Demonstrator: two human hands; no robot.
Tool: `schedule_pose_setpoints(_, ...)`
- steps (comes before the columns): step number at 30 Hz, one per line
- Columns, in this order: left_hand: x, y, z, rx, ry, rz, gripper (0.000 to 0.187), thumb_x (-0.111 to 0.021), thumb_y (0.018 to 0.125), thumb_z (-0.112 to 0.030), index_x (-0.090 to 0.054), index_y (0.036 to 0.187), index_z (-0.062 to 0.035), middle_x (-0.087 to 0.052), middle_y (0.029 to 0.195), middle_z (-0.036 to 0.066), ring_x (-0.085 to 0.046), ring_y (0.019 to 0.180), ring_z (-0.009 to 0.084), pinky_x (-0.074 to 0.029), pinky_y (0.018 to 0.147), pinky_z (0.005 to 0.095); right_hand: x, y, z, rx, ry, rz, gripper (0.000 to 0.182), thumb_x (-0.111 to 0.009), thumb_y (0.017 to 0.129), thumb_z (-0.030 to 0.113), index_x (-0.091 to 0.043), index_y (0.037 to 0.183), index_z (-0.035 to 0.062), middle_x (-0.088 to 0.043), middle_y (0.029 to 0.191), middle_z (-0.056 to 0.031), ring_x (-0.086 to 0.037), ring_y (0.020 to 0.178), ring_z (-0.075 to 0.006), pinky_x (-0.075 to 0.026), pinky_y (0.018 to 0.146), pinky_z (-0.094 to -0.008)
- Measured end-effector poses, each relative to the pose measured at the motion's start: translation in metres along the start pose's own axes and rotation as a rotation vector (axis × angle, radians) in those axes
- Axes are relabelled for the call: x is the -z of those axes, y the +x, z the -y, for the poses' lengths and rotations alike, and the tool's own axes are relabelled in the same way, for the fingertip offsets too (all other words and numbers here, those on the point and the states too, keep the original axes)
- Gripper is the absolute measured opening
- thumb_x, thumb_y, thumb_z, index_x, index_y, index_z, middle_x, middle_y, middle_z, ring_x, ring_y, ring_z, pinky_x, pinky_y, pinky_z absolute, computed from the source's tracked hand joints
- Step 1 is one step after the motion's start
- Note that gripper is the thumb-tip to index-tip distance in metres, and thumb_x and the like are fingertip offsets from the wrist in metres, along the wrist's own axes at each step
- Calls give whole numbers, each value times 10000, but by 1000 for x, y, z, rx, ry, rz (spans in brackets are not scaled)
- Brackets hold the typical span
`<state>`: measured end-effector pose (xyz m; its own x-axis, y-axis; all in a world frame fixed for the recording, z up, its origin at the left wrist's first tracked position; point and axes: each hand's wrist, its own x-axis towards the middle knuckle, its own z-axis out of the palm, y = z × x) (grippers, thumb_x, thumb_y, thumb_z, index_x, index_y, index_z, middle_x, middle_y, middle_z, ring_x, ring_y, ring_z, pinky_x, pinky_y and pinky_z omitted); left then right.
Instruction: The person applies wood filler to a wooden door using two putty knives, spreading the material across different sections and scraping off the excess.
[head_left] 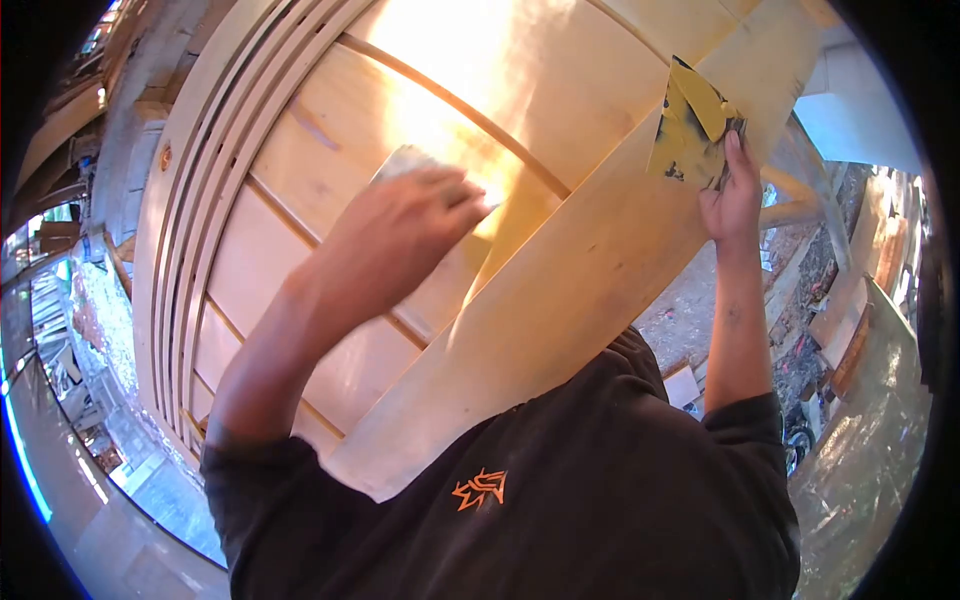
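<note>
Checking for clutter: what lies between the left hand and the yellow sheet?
Only the wooden panel; the head view shows that stretch bare, from the left hand to the yellow sheet.

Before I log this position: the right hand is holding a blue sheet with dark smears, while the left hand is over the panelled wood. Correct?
Not quite: the sheet with dark smears in the right hand is yellow, not blue, as the head view shows. The left hand is over the panelled wood.

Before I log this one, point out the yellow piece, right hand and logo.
Yellow piece (690,125): head view, its stained middle.
Right hand (737,190): head view, mid-hand.
Logo (482,489): head view, its orange centre.
</note>
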<state>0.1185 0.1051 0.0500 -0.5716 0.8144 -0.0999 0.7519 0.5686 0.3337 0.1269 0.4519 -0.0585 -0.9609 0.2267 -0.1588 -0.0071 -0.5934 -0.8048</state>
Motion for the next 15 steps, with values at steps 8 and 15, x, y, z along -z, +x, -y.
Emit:
schedule_pose_setpoints(8, -5, 20, -6, 162, -26, 358, 203, -524, 733, 15, -669, 860, -51, -656, 849, 109, -615, 864, 299, -488, 737, 402, 2, 0, -2, 8, -40, -8, 397, -448, 967, 178, -401, 1314, -10, -488, 1313, -100, -467, 1222, -225, -370, 1040, -376)
schedule_pose_setpoints(15, 11, -39, -7, 131, -100, 436, 287, -493, 749, 36, -685, 944, -50, -664, 998, 128, -625, 957, 270, -498, 808, 368, 2, 4, -2, 32, -81, 11, 417, -444, 968, 194, -389, 1326, -14, -477, 1326, -105, -460, 1228, -230, -358, 1044, -380)
